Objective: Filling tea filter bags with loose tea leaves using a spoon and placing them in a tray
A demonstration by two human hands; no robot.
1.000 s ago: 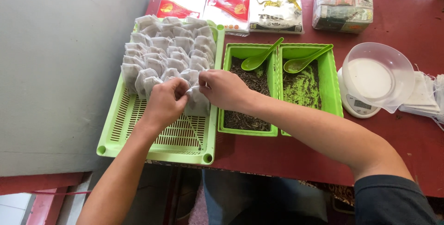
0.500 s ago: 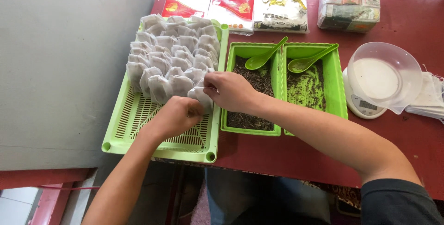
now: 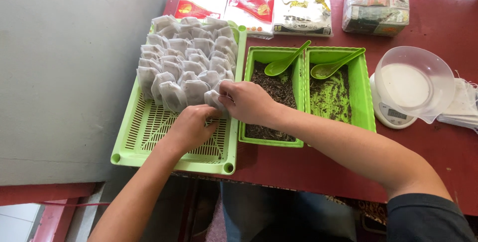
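Observation:
A light green slatted basket (image 3: 149, 137) sits at the table's left edge, its far half packed with rows of several small white filled tea bags (image 3: 186, 58). My right hand (image 3: 247, 101) pinches one white tea bag (image 3: 213, 98) at the near right end of the rows. My left hand (image 3: 191, 128) rests just below it on the basket's slats, fingers curled against the same bag.
Two green trays hold loose tea: dark leaves (image 3: 271, 85) and greener bits (image 3: 333, 97), each with a green spoon. A white digital scale (image 3: 396, 115) carries a clear bowl (image 3: 416, 80). Empty bags (image 3: 460, 105) lie at right. Packets (image 3: 254, 3) line the far edge.
Both hands have come lower onto the basket, setting the tea bag at the end of the nearest row. The camera view has shifted a little.

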